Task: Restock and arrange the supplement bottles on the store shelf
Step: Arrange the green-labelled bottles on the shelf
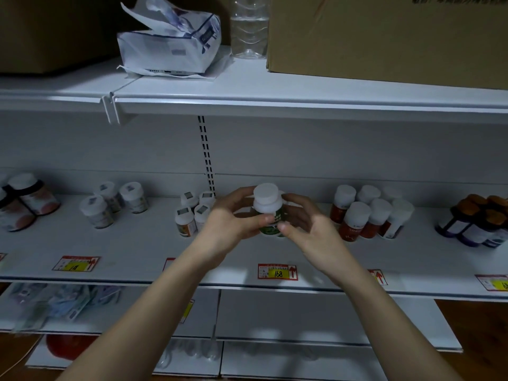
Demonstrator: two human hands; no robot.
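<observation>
Green-labelled supplement bottle (268, 213), white screw cap, round plastic body: held upright above the middle of the white shelf (137, 243), slightly forward of the back panel. Left hand (233, 218) wrapped around the bottle's left side, thumb across the label. Right hand (308, 224) cupped against the right side, thumb tip on the lower label, fingers curled behind. Second white cap partly visible directly behind the held bottle; cannot tell whether a separate bottle.

Grouped along the rear of the same shelf:
- Orange-labelled small bottles (192, 213), white caps, immediately left of the left hand, partly hidden by it.
- White-capped trio (112, 202), further left.
- Large dark-banded bottles (24, 202) at the left end, cut off by the frame edge.
- Red-labelled bottles (368, 213), right of the hands.
- Brown-capped bottles (478, 221) at the right end, cut off.

Red-and-yellow price tag (277, 271) reading 168 on the shelf's front edge, below the hands; neighbouring tags partly covered by the forearms.

Upper shelf: torn white paper package (170, 45), clear ribbed plastic bottle (248, 26), cardboard box (384, 37) cut off at the right. Lower shelf contents blurred, not legible.
</observation>
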